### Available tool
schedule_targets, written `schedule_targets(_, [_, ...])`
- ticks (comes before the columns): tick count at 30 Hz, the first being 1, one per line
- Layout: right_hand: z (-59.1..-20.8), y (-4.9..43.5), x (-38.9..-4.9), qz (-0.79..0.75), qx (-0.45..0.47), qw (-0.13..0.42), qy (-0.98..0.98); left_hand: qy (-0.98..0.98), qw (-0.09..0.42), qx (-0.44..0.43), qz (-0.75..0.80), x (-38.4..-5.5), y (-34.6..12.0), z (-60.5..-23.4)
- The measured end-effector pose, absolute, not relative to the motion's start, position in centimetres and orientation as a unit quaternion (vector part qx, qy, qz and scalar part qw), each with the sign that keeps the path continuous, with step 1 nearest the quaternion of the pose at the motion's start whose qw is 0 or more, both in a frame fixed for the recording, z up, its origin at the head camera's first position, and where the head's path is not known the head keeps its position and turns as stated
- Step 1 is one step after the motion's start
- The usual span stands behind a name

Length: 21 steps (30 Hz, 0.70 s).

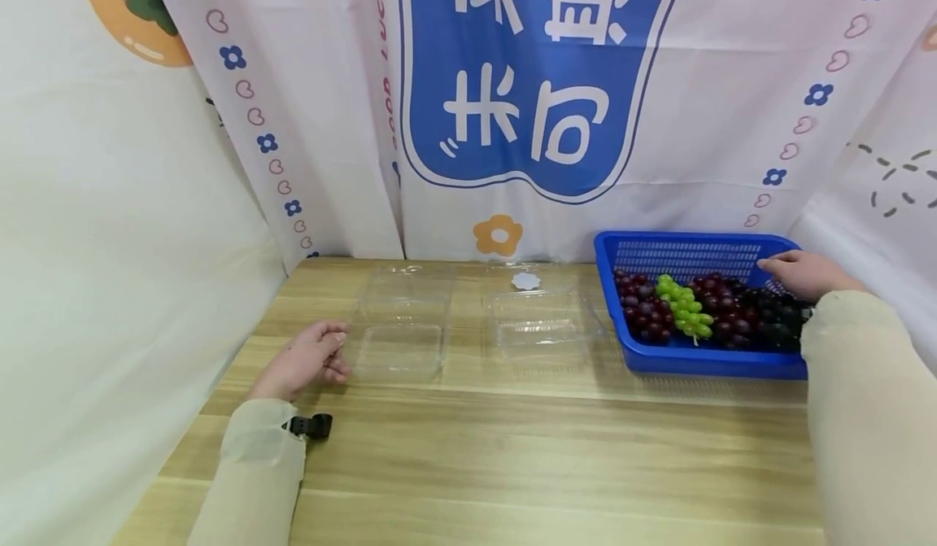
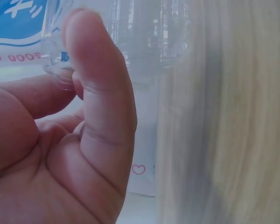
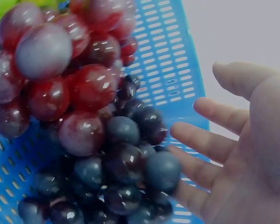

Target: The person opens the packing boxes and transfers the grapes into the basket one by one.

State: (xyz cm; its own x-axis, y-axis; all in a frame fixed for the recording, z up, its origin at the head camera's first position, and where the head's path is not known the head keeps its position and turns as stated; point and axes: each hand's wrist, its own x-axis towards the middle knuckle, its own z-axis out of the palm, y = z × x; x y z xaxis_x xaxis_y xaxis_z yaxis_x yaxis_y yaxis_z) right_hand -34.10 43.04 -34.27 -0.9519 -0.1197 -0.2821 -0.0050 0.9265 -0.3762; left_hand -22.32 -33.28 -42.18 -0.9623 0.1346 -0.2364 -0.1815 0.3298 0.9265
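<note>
My left hand (image 1: 311,357) is beside the left edge of a clear plastic box (image 1: 401,326), its fingers loosely bent. In the left wrist view, the fingertips overlap the rim of the clear box (image 2: 144,37). My right hand (image 1: 801,273) reaches over the right side of a blue plastic basket (image 1: 703,361). Its spread fingers are right by a bunch of black grapes (image 3: 123,163), with nothing gripped. Also lying in the basket are a bunch of green grapes (image 1: 684,308) and bunches of dark red grapes (image 1: 644,308).
A second clear plastic box (image 1: 542,331) stands between the first box and the basket, a white scalloped label (image 1: 525,281) at its back. All stand on a wooden table (image 1: 542,456). Behind the table hangs a printed cloth (image 1: 329,123).
</note>
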Motion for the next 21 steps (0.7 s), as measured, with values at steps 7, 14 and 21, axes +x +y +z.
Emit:
schedule_targets(7, [-32.2, 42.0, -34.2, -0.204, -0.022, 0.126, 0.971, 0.814, 0.121, -0.009, 0.567, -23.6, -32.9, -41.9])
schedule_targets(14, [-30.6, 41.3, -34.0, -0.22, -0.021, 0.077, 0.972, 0.85, 0.098, -0.03, 0.517, -24.6, -32.6, -41.2])
schedule_targets(21, [-29.0, 39.1, -33.8, -0.206, -0.04, 0.057, 0.976, 0.863, 0.074, -0.034, 0.499, -24.5, -33.2, -41.0])
